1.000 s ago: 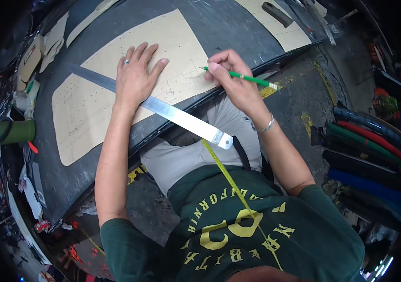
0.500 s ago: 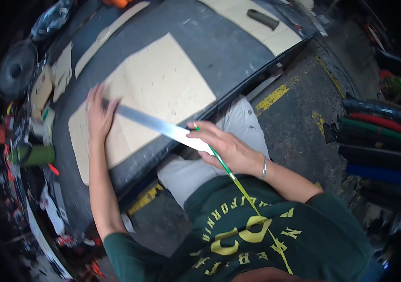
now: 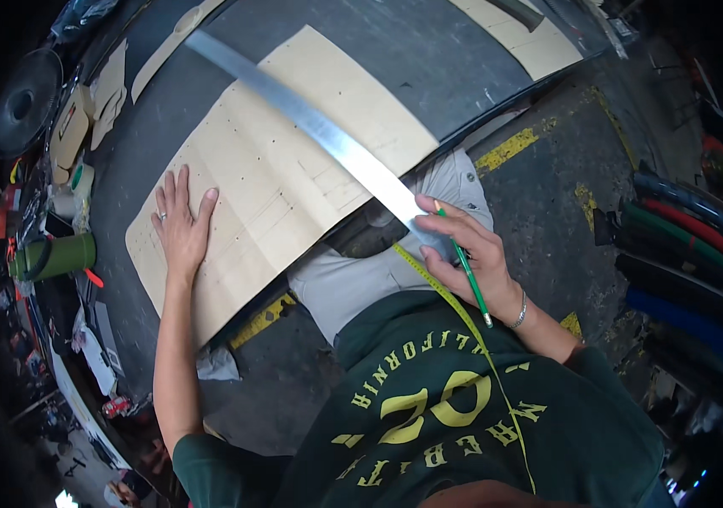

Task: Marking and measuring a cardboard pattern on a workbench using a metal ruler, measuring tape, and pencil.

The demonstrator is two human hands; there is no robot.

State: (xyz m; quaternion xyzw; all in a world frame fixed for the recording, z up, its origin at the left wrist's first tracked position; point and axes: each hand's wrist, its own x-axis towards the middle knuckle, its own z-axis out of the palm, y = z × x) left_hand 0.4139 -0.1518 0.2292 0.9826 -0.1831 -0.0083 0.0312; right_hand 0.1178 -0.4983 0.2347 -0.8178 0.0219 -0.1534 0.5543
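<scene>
My left hand (image 3: 182, 230) lies flat on a large tan sheet of card or thin board (image 3: 293, 161), fingers spread, near its left end. Pencil lines and small dark marks show on the sheet. In my right hand (image 3: 471, 254) are the near end of a long metal ruler (image 3: 332, 135) and a green pencil (image 3: 473, 284). The ruler slants across the sheet, its far end reaching past the sheet's far edge; whether it touches the sheet, I cannot tell. A yellow tape measure (image 3: 463, 315) hangs down over my dark green shirt, its end near my right hand.
The sheet lies on a dark table (image 3: 395, 51), overhanging its near edge. Farther off are a curved tan strip (image 3: 166, 52) and another tan piece (image 3: 539, 51) with a dark object (image 3: 514, 10) on it. A green bottle (image 3: 60, 256) is at left, rolls of material (image 3: 683, 229) at right.
My left hand has let go of the ruler's far end and now rests on the sheet. The ruler has moved up and right with my right hand. The sheet has slid toward me, over the table edge.
</scene>
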